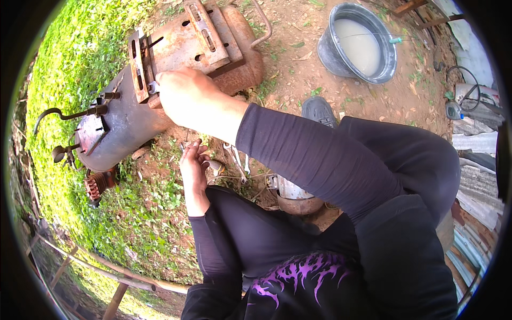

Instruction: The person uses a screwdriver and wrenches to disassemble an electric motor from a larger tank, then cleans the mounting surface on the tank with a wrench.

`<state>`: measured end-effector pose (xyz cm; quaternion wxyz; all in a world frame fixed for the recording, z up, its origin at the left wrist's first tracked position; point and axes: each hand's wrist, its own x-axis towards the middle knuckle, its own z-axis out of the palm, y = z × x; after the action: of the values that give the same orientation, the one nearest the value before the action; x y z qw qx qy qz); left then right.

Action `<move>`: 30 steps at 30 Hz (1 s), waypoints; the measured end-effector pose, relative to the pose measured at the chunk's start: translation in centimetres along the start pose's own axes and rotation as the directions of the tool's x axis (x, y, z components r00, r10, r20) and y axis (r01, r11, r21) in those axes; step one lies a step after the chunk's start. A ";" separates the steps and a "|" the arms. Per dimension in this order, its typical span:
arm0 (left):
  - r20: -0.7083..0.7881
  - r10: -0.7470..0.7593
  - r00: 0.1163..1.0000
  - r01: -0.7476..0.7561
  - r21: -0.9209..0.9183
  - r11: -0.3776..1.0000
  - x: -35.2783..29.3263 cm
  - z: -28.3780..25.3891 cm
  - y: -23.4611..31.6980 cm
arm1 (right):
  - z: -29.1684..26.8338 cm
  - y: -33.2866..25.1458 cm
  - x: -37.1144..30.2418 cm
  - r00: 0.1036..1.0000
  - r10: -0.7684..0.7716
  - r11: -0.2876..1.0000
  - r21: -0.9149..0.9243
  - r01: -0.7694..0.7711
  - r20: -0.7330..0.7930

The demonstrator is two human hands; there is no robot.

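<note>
A rusty metal tank [250, 64] lies on the ground ahead of me, with slotted brackets [205, 32] on top and a bare grey end [125, 114] toward the left. My right hand [186, 98] is closed beside the nearer slotted bracket [140, 66]. A small silvery metal piece [153, 87] shows at its fingertips; the rest of what it grips is hidden. Lower down, my left hand [194, 162] has its fingers curled, a bit of shiny metal at their tips. Several wrenches [236, 160] lie on the soil to its right.
A dark bucket [326, 53] of cloudy liquid stands at the far right. Near my legs sits a round metal container [298, 197]. Pipes and a bent rod [69, 114] stick out of the tank's left end. Corrugated sheets [474, 186] line the right; a bamboo fence [101, 269] runs lower left.
</note>
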<state>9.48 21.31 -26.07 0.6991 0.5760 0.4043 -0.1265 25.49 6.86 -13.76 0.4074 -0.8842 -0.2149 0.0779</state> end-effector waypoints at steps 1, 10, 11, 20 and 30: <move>0.015 0.002 1.000 -0.002 0.000 1.000 -0.1 0.2 0.0 | 0.6 0.2 -0.5 0.999 0.016 0.997 0.072 -0.013 -0.029; -0.005 -0.006 1.000 0.006 -0.014 1.000 -0.9 -0.4 -0.2 | 0.7 -2.6 -2.2 0.970 0.237 0.965 0.129 -0.228 -0.058; 0.027 -0.016 1.000 0.015 0.033 0.999 -0.9 -0.9 -0.1 | 0.5 -2.0 -1.9 0.979 0.163 0.986 0.048 -0.158 -0.124; -0.022 -0.013 1.000 0.014 0.036 0.999 -1.3 -1.4 0.5 | -1.4 0.5 1.7 0.981 -0.035 0.999 0.000 0.036 -0.189; -0.309 0.047 0.950 -0.189 -0.449 0.873 -1.2 -5.7 0.2 | 6.2 7.9 -8.4 0.684 0.502 0.850 -0.450 -0.275 0.530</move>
<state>6.46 26.20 -25.13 0.7583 0.4238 0.4842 0.1049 18.56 2.80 -24.10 0.1289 -0.8866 -0.1528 0.4171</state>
